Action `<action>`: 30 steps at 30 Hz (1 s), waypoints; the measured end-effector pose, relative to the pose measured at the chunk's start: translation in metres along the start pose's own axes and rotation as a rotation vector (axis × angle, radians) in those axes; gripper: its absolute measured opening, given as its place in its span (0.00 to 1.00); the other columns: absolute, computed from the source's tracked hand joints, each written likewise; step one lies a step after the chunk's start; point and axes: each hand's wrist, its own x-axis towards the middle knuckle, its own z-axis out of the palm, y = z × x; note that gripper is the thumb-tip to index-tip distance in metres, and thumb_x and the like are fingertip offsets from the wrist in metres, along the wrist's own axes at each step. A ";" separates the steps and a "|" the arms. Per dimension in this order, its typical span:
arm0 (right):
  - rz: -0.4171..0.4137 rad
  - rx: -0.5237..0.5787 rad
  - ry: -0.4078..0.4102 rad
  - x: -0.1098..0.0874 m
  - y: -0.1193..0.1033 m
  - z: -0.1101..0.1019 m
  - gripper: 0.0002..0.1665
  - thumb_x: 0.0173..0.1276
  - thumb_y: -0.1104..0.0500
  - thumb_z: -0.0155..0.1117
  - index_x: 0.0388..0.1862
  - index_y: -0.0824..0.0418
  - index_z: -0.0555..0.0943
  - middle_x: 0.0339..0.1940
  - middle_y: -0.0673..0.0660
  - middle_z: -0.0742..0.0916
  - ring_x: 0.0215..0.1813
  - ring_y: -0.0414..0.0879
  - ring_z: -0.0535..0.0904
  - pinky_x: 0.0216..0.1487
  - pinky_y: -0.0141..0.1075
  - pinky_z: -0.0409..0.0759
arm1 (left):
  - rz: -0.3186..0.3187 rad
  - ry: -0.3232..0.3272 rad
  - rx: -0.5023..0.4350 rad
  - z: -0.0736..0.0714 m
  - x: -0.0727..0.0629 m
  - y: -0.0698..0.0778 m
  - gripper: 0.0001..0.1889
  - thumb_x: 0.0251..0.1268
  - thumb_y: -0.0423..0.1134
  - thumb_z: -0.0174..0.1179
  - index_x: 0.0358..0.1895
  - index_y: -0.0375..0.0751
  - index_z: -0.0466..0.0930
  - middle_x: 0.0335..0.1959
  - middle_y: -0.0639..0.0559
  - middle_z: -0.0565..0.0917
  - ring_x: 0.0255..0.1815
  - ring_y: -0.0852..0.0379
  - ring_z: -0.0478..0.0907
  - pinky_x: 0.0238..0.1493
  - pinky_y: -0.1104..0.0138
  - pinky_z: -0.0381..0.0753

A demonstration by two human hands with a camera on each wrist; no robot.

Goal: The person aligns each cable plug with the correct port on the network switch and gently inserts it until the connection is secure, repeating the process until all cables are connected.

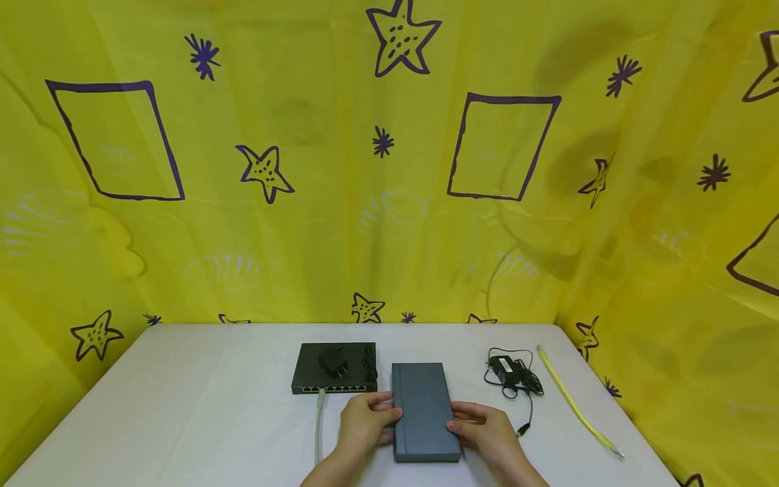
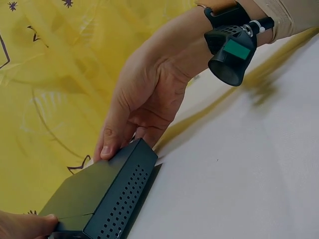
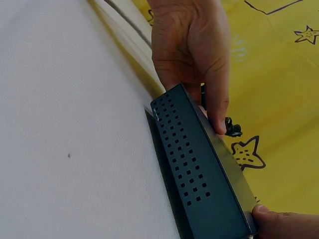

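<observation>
Pinching the box (image 1: 422, 409), left grip (image 1: 362, 421) and right grip (image 1: 489, 431) clamped on it.
Uneven pressure could skid it into the switch (image 1: 308, 368).

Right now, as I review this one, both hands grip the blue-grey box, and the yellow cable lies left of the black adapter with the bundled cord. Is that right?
Not quite: the head view shows the yellow cable lying right of the black adapter. Both hands, left and right, do grip the blue-grey box.

Oblong blue-grey box (image 1: 425, 409), one side perforated, broad face up, held near black switch (image 1: 308, 368).
</observation>
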 end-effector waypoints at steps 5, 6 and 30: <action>-0.001 -0.010 -0.027 0.001 0.001 -0.004 0.30 0.57 0.73 0.70 0.58 0.83 0.73 0.49 0.72 0.85 0.41 0.45 0.86 0.42 0.38 0.86 | -0.002 0.007 -0.016 0.003 -0.002 0.001 0.19 0.50 0.24 0.70 0.49 0.25 0.82 0.32 0.46 0.87 0.23 0.51 0.86 0.24 0.61 0.86; 0.004 -0.014 -0.031 0.002 0.001 -0.004 0.30 0.57 0.73 0.70 0.58 0.83 0.73 0.49 0.72 0.86 0.41 0.45 0.86 0.42 0.38 0.86 | -0.003 0.008 -0.015 0.004 -0.003 0.001 0.19 0.50 0.24 0.70 0.49 0.25 0.82 0.32 0.46 0.86 0.23 0.51 0.86 0.24 0.61 0.86; 0.194 -0.060 -0.186 0.015 -0.016 -0.022 0.28 0.58 0.74 0.68 0.58 0.80 0.73 0.40 0.54 0.87 0.37 0.43 0.85 0.41 0.40 0.87 | 0.001 -0.082 -0.009 0.001 -0.004 0.003 0.21 0.51 0.22 0.67 0.53 0.23 0.79 0.36 0.41 0.86 0.31 0.52 0.86 0.27 0.59 0.87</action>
